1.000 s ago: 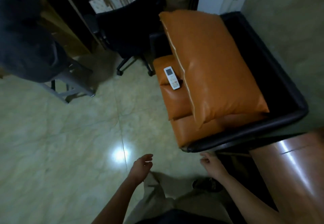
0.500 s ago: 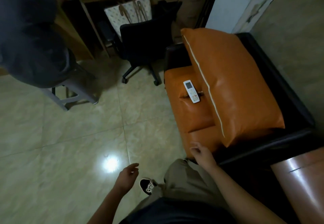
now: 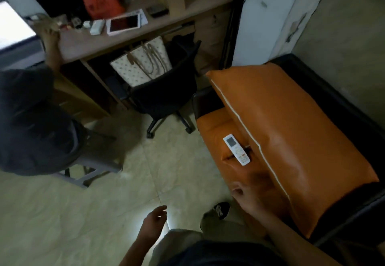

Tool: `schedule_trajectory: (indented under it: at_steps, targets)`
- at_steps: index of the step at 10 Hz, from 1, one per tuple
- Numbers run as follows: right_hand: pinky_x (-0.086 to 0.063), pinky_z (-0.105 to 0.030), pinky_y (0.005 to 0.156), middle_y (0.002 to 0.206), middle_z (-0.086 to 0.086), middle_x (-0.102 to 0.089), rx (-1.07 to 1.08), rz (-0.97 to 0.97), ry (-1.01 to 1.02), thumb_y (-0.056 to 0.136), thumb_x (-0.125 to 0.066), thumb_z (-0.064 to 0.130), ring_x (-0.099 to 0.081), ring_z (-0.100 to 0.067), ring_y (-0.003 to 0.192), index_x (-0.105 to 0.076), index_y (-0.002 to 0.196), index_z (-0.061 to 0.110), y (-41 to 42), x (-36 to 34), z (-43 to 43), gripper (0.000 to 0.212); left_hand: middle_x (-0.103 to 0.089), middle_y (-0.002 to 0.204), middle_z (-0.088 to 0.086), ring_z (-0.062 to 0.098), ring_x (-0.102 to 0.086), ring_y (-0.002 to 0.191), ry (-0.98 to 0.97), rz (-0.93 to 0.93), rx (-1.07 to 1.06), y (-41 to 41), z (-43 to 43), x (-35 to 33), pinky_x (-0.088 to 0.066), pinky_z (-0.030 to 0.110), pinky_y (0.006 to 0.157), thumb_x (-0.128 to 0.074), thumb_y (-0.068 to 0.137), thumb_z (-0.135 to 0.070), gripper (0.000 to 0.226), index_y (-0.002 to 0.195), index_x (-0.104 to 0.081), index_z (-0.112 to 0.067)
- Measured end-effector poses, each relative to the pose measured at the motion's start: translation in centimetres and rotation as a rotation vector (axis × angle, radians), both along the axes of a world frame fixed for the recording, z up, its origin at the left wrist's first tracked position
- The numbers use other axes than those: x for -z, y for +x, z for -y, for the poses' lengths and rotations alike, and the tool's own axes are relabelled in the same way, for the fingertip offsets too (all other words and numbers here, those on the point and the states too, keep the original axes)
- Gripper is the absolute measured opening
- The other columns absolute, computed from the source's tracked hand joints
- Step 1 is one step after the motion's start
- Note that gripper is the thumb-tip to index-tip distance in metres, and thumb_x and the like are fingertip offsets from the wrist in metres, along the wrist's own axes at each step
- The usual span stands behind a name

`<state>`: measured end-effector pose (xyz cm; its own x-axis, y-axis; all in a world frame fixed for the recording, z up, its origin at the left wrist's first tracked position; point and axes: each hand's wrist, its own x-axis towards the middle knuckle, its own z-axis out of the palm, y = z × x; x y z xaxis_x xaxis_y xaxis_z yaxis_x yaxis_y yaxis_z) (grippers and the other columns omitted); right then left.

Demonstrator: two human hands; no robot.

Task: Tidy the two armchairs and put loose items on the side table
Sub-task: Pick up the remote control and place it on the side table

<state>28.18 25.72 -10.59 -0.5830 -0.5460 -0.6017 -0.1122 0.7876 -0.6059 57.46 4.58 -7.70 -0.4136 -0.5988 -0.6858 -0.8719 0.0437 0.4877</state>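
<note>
The remote point(image 3: 236, 149) lies mid-seat on the armchair point(image 3: 212, 128), against the left edge of the cushion point(image 3: 291, 132). The right hand point(image 3: 248, 199) hovers at the seat's front edge, fingers loose, empty; the left hand point(image 3: 154, 222) hangs relaxed, empty. Step, I judge: fetching the remote; next, reach forward and pinch it.

The pale tiled floor point(image 3: 104, 213) lies open across the frame's lower left and centre, up to the orange leather armchair seat point(image 3: 216, 132) at centre right. An orange leather cushion point(image 3: 291, 140) covers the seat's right part, its piped edge just beside the white remote control point(image 3: 236, 149). A black swivel office chair point(image 3: 164, 97) blocks the upper centre, and a person in dark clothes point(image 3: 31, 124) fills the left edge.
</note>
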Motion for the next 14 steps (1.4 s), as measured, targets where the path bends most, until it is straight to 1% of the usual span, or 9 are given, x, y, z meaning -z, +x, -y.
schedule_trajectory:
  at_steps: [1, 2, 3, 6, 7, 10, 12, 13, 14]
  targets:
    - [-0.052, -0.028, 0.077, 0.091, 0.004, -0.072, 0.058, -0.205, -0.047, 0.086, -0.072, 0.027, -0.066, -0.012, 0.079, -0.069, 0.095, 0.03, -3.1, 1.3, 1.3, 0.01, -0.073, 0.109, 0.005, 0.017, -0.068, 0.103, -0.021, 0.031, 0.055, -4.4, 3.6, -0.8, -0.044, 0.024, 0.081, -0.06, 0.097, -0.012, 0.03, 0.107, -0.058, -0.04]
    - [-0.055, -0.034, 0.069, 0.081, 0.006, -0.069, 0.107, -0.194, -0.028, 0.09, -0.058, 0.057, -0.065, -0.013, 0.069, -0.067, 0.088, 0.033, -5.4, 4.6, 1.3, 0.026, -0.073, 0.104, 0.0, 0.007, -0.069, 0.094, -0.032, 0.005, 0.103, -8.4, 5.2, -2.6, -0.044, 0.012, 0.071, -0.058, 0.098, -0.011, 0.026, 0.109, -0.059, -0.035]
    - [-0.055, -0.03, 0.086, 0.103, 0.024, -0.068, 0.222, -0.058, -0.093, 0.088, -0.056, 0.063, -0.066, -0.002, 0.096, -0.062, 0.106, 0.061, -6.2, 2.8, 3.1, 0.019, -0.072, 0.078, -0.029, -0.016, -0.064, 0.081, 0.021, -0.02, 0.217, -11.9, 7.0, -2.6, -0.044, 0.002, 0.068, -0.06, 0.097, -0.009, 0.032, 0.097, -0.061, -0.042]
    - [-0.037, -0.032, 0.114, 0.136, 0.014, -0.048, 0.429, -0.074, -0.171, 0.085, -0.075, 0.041, -0.044, -0.004, 0.126, -0.057, 0.133, 0.039, -10.3, 6.1, 7.4, 0.052, -0.071, 0.108, -0.007, -0.006, -0.065, 0.093, 0.031, 0.049, 0.557, -18.2, 15.2, 1.5, -0.041, -0.001, 0.075, -0.059, 0.096, -0.009, 0.042, 0.105, -0.058, -0.05]
    - [-0.041, -0.046, 0.112, 0.144, -0.007, -0.053, 0.496, -0.137, -0.135, 0.082, -0.063, 0.041, -0.051, -0.027, 0.133, -0.051, 0.126, 0.046, -11.2, 8.9, 8.3, 0.046, -0.071, 0.104, -0.013, -0.015, -0.061, 0.095, 0.015, 0.053, 0.598, -19.6, 17.7, 3.4, -0.042, 0.001, 0.078, -0.061, 0.095, -0.005, 0.051, 0.102, -0.066, -0.055]
    - [-0.034, -0.05, 0.116, 0.153, -0.014, -0.044, 0.452, -0.152, -0.036, 0.086, -0.074, 0.012, -0.042, -0.036, 0.14, -0.043, 0.151, 0.022, -11.8, 14.4, 9.6, 0.073, -0.066, 0.091, -0.043, -0.019, -0.062, 0.094, 0.078, 0.067, 0.709, -23.0, 20.7, 6.7, -0.048, 0.015, 0.09, -0.066, 0.095, -0.014, 0.056, 0.087, -0.066, -0.07]
    - [-0.032, -0.047, 0.116, 0.157, -0.014, -0.036, 0.305, -0.155, 0.07, 0.09, -0.071, 0.026, -0.038, -0.037, 0.141, -0.021, 0.156, 0.033, -11.8, 15.7, 9.3, 0.083, -0.067, 0.122, -0.008, 0.006, -0.061, 0.115, 0.161, 0.159, 0.756, -24.1, 19.8, 6.8, -0.046, 0.022, 0.096, -0.059, 0.099, -0.025, 0.025, 0.109, -0.068, -0.046]
    - [-0.032, -0.042, 0.115, 0.156, -0.014, -0.037, 0.271, -0.125, 0.085, 0.091, -0.069, 0.037, -0.04, -0.033, 0.14, -0.009, 0.154, 0.036, -11.2, 14.0, 8.9, 0.087, -0.068, 0.117, -0.014, 0.003, -0.062, 0.113, 0.168, 0.133, 0.745, -24.1, 19.1, 6.3, -0.045, 0.015, 0.091, -0.059, 0.099, -0.025, 0.025, 0.105, -0.07, -0.047]
    - [-0.03, -0.04, 0.119, 0.158, -0.008, -0.038, 0.406, -0.021, -0.007, 0.088, -0.068, 0.048, -0.036, -0.028, 0.145, -0.036, 0.155, 0.033, -9.1, 11.0, 8.2, 0.076, -0.074, 0.105, -0.013, 0.008, -0.071, 0.091, 0.133, 0.101, 0.68, -24.0, 18.5, 5.6, -0.053, 0.022, 0.081, -0.06, 0.099, -0.025, 0.028, 0.096, -0.074, -0.049]
